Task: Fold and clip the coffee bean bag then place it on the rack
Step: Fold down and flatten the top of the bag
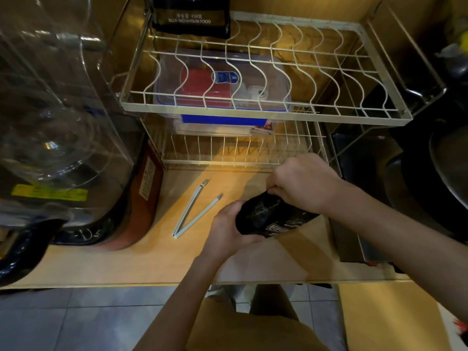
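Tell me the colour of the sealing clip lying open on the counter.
White, or very pale, in the head view: the clip lies open in a V.

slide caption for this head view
Both hands fold a black coffee bag; open clip waits on counter.

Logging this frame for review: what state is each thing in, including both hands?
Coffee bean bag: lying tilted on the counter, held by both hands, not clipped.
Left hand: closed in a grip on the bag's lower end.
Right hand: pinching the bag's top edge.
Sealing clip: open in a V, lying untouched on the counter.
Upper rack: one other black bag at its back left.
Clear container: lid shut, under the rack.
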Demonstrator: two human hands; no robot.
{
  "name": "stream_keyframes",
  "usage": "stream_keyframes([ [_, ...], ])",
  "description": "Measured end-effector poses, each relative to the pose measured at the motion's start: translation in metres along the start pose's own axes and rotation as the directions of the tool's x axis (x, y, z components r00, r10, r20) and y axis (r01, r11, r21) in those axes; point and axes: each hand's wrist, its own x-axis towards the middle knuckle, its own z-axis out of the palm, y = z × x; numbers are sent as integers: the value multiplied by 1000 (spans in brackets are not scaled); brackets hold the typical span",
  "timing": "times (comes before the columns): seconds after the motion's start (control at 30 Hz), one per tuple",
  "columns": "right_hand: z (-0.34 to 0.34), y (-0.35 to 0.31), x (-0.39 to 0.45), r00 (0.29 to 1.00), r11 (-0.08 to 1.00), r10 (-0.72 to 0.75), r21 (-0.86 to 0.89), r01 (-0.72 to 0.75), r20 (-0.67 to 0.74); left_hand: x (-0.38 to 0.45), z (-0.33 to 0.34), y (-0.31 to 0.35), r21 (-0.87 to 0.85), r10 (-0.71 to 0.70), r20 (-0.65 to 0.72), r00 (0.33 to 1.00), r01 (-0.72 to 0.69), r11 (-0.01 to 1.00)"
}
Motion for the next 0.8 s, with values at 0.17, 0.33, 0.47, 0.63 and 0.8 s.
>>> stream_keyframes([
  [0.17,-2,-16,2,991,984,118,-143,-109,58,5,-2,1,38,13,34,999,-14,999],
  [0.33,0,-21,3,994,984,62,-175,-46,90,0,-5,27,16,102,-144,984,-101,995],
  [0.47,6,-24,7,997,983,69,-172,-62,33,1,3,39,9,176,-194,965,-178,984],
  [0.63,9,-23,13,989,985,124,-131,-114,79,2,9,40,-166,63,-196,979,-96,981],
  [0.8,3,-25,15,990,980,99,-181,-80,97,2,9,39,-183,30,-202,979,-67,981],
])
